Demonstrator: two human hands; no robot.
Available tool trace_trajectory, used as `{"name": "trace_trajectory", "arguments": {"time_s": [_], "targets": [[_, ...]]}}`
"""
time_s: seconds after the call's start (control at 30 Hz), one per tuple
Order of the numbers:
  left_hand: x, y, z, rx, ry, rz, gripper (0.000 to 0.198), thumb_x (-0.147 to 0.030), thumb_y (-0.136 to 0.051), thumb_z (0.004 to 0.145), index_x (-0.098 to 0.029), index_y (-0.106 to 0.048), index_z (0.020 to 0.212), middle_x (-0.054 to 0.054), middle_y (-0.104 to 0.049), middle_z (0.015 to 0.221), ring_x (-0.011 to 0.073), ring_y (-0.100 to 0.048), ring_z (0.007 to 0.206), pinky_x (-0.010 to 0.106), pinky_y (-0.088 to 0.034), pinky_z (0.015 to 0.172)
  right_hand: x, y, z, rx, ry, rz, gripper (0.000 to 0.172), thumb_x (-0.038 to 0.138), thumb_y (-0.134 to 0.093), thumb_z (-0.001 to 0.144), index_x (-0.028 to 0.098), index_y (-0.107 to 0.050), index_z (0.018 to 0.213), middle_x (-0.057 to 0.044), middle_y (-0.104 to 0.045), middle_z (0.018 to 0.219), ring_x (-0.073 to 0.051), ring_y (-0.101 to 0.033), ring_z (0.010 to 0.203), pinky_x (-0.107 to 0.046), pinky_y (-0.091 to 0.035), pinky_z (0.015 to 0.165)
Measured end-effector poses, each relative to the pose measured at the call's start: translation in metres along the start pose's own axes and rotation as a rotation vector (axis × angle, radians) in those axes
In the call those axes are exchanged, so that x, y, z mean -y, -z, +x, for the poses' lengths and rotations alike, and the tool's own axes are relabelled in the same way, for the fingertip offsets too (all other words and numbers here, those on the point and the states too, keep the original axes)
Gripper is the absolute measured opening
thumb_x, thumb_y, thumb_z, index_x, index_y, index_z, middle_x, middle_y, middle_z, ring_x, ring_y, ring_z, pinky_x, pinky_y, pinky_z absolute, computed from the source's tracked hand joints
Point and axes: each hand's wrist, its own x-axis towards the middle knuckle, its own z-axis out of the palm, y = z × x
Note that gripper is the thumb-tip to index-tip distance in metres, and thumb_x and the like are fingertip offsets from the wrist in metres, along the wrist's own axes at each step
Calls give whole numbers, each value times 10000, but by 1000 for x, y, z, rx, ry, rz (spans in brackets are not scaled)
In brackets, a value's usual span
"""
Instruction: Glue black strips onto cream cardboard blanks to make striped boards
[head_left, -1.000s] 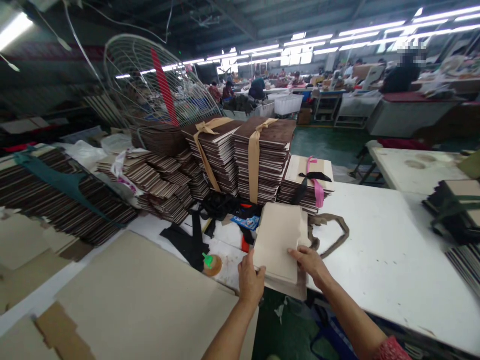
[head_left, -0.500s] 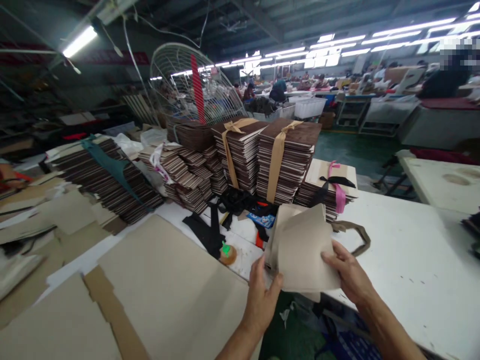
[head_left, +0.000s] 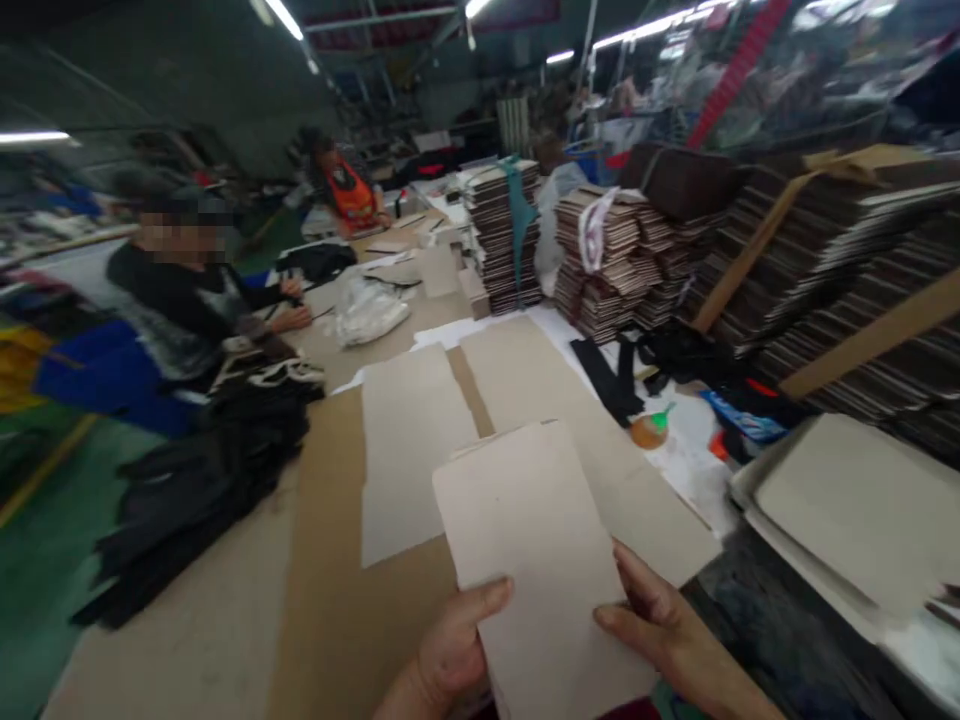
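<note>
Between my hands is a small stack of beige board pieces (head_left: 536, 540) with rounded corners, tilted above the work surface. My left hand (head_left: 454, 640) is closed on its left edge, thumb on top. On the right edge, my right hand (head_left: 660, 625) grips it the same way, thumb over the face and fingers beneath. More beige pieces (head_left: 847, 510) lie in a pile at the right. Under the held stack spread large beige sheets (head_left: 525, 380) and a pale sheet (head_left: 412, 450).
Tied stacks of brown-edged boards (head_left: 840, 250) stand at the right. A small orange bottle with a green tip (head_left: 649, 430) and black strips (head_left: 611, 380) are near them. Dark cloth (head_left: 202, 490) lies at the left edge. One person (head_left: 187, 290) sits left; another (head_left: 349, 190) is farther back.
My view has swung left. The held pieces have come away from the pile at the right and are now in both hands over the large sheets.
</note>
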Motion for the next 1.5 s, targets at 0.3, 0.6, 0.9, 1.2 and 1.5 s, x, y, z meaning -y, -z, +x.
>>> {"name": "trace_trajectory", "arguments": {"time_s": [0.3,0.6,0.9,1.2,1.5], "targets": [[12,131,-85,-392,-303,-365,525,-357,-799,704,-89,-661,1134,179,-711,1111,373,-658,1059,511,-482,1004,-77,-168,93,-173,114,-722,597,413,-560,863,215,-487,1422,-104,-562,1388,-298,-457,1338,-470,-301,1149],[4,203,-130,-622,-314,-546,567,-346,-758,757,-133,-578,1250,140,-712,1134,325,-667,1062,440,-533,962,-127,-260,107,-52,225,-628,165,315,-528,862,229,-666,892,-65,-699,984,-233,-634,957,-350,-484,882],[11,243,-142,-654,-250,-741,572,-384,-532,923,-117,-433,1419,158,-731,1052,334,-642,1099,505,-481,1025,-69,-221,152,44,-22,-497,297,483,-619,782,218,-701,886,13,-666,756,-162,-563,677,-243,-427,609],[10,277,-207,-1102,-502,-627,468,-259,-493,948,-269,-444,1414,14,-744,1013,256,-660,1036,444,-481,1008,-86,-144,242,310,14,-996,215,262,-582,765,262,-768,875,-9,-761,933,-233,-661,911,-321,-458,878],[34,252,-206,-1125,-416,-610,546,-229,-527,914,-258,-400,1445,39,-719,1070,295,-573,1167,491,-437,1056,-96,-143,258,430,113,-1249,269,204,-550,849,264,-750,1018,-44,-728,1053,-226,-624,1013,-308,-422,934]]}}
